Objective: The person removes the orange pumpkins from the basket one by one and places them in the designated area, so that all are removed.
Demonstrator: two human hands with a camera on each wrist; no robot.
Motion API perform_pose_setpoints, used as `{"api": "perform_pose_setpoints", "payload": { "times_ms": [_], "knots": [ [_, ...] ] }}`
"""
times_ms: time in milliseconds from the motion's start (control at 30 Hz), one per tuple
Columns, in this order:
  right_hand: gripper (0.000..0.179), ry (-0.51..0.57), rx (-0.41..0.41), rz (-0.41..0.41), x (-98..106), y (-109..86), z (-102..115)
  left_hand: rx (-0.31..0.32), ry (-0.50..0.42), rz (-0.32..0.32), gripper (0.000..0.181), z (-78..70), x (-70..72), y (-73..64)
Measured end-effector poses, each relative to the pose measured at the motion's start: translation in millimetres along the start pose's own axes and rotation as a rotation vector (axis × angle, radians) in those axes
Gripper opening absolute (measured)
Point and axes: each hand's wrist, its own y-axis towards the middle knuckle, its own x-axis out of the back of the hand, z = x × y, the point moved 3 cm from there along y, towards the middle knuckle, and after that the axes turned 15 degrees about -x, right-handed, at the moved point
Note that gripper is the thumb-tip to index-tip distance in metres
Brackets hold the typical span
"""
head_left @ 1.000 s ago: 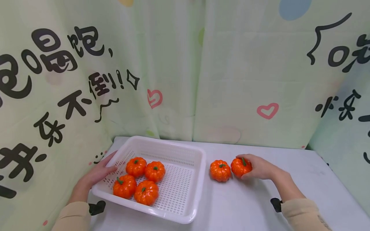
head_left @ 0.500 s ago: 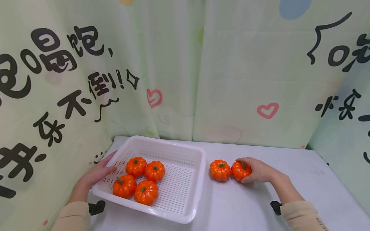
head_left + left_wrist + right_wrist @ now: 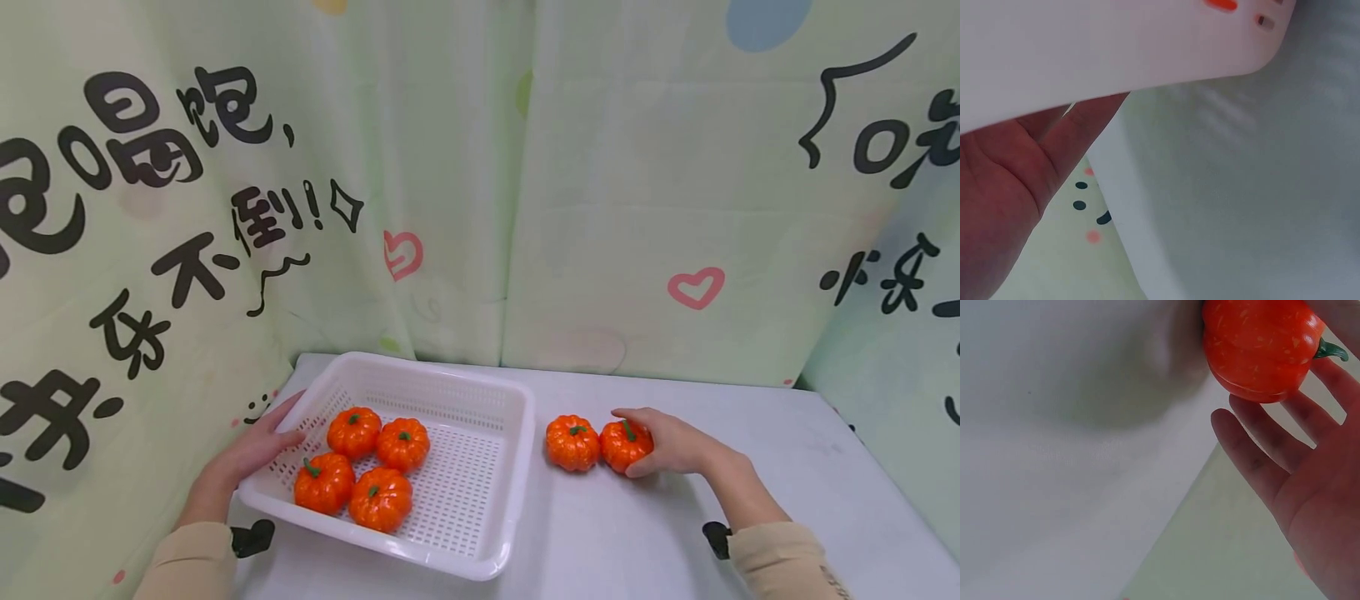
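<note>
A white perforated plastic basket (image 3: 450,567) stands tilted in angle on the table's left side, with several small orange pumpkins (image 3: 381,500) inside. My left hand (image 3: 251,450) holds the basket's left side, thumb over the rim; the left wrist view shows its fingers (image 3: 1085,128) reaching behind the basket wall. To the right of the basket sit two more orange pumpkins side by side. The left one (image 3: 572,443) is untouched. Around the right pumpkin (image 3: 625,447) my right hand (image 3: 671,443) has its thumb and fingers; in the right wrist view the little finger (image 3: 1244,450) stands clear of the pumpkin.
The white table (image 3: 600,533) ends at a pale green printed curtain (image 3: 585,250) at the back and sides. The basket's back rim lies close to the curtain.
Over the first half second my right hand and its pumpkin shifted slightly down and toward me, the pumpkin's stem tilting a little. Since then they look still. The left hand and basket stay put.
</note>
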Motion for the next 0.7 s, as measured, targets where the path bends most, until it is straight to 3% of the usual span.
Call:
{"api": "perform_pose_setpoints", "payload": {
  "times_ms": [400,700],
  "knots": [
    [0.089,0.017,0.020,-0.019,15.3,-1.9,9.3,-0.001,-0.007,0.000,0.078,0.0,0.4,-0.4],
    [0.087,0.006,0.083,-0.075,35.7,-1.0,33.2,-0.007,0.005,0.001,0.077,-1.4,0.1,-0.2]
  ]
}}
